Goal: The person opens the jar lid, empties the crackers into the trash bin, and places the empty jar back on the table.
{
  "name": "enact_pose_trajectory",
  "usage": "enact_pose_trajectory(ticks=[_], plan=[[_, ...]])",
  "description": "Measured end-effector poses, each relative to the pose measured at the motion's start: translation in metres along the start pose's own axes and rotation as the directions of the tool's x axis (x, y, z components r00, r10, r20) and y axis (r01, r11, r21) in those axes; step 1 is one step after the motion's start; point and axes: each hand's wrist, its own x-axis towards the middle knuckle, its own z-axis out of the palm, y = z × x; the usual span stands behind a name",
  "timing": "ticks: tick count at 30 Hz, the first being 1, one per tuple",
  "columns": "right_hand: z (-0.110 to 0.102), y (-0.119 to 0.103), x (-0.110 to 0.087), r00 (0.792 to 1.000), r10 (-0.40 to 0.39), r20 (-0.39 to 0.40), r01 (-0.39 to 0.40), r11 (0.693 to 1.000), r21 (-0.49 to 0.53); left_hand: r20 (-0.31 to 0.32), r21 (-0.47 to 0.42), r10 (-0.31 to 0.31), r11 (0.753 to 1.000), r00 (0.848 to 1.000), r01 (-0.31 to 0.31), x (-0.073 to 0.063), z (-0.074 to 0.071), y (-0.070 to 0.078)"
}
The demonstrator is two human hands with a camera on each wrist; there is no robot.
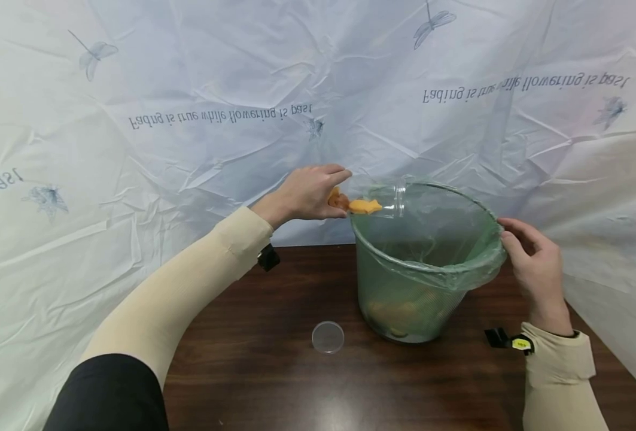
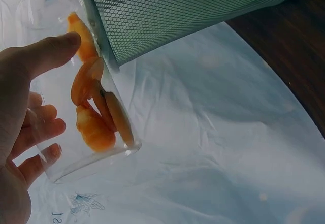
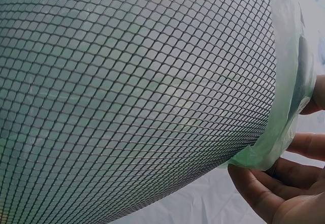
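Observation:
My left hand (image 1: 312, 194) grips a clear plastic jar (image 2: 96, 159) lying nearly on its side. The jar's mouth points right over the near-left rim of a mesh wastebasket (image 1: 377, 272). Several orange peel pieces (image 2: 96, 127) sit inside it; one lighter piece (image 1: 365, 207) lies farther along toward the mouth. A thin green bag (image 1: 479, 274) lines the basket and folds over its rim. At the right side of that rim, my right hand (image 1: 538, 257) pinches the bag edge between thumb and fingers. Through the mesh, orange-brown scraps (image 1: 395, 314) show at the bottom.
A clear round lid (image 1: 328, 337) lies flat on the dark wooden table (image 1: 253, 359), left of the basket's base. Behind and at both sides hangs a pale printed plastic sheet (image 1: 221, 149).

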Motion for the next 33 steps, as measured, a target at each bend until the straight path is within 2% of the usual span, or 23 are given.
enact_pose_trajectory(ticks=[4,13,33], plan=[[-0.0002,0.0007,-0.0004,1.000,-0.004,0.001,0.004,1.000,-0.003,-0.019,0.008,0.019,1.000,1.000,-0.019,0.0018,0.0001,0.0005],[-0.0002,-0.0008,-0.0009,1.000,-0.003,-0.003,0.003,1.000,0.003,0.005,0.007,0.009,1.000,1.000,-0.009,0.0036,-0.0007,0.0014],[-0.0007,-0.0016,-0.0002,1.000,0.000,0.001,0.000,1.000,-0.008,-0.008,0.020,0.043,0.999,0.999,-0.043,0.0033,-0.0023,0.0014]])
